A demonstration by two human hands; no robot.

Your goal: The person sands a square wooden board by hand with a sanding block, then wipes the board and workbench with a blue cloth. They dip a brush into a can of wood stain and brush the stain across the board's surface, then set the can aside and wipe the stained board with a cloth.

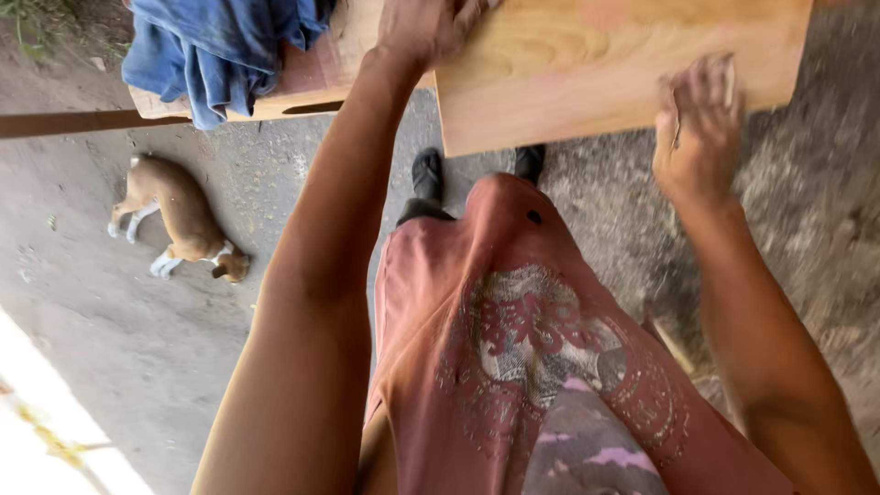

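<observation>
A pale wooden board point(587, 69) lies across the top of the head view, its near edge towards me. My left hand point(426, 27) presses flat on the board's left part. My right hand point(701, 128) is at the board's near right edge, fingers closed on a small flat piece that looks like sandpaper point(729, 82); it is blurred. My reddish printed shirt point(513, 348) and my black shoes point(428, 172) show below the board.
A blue cloth point(215, 50) is heaped on a wooden bench point(312, 87) at the upper left. A tan and white dog point(183, 215) lies on the bare ground point(110, 321) to the left. Dust or sawdust covers the ground at right.
</observation>
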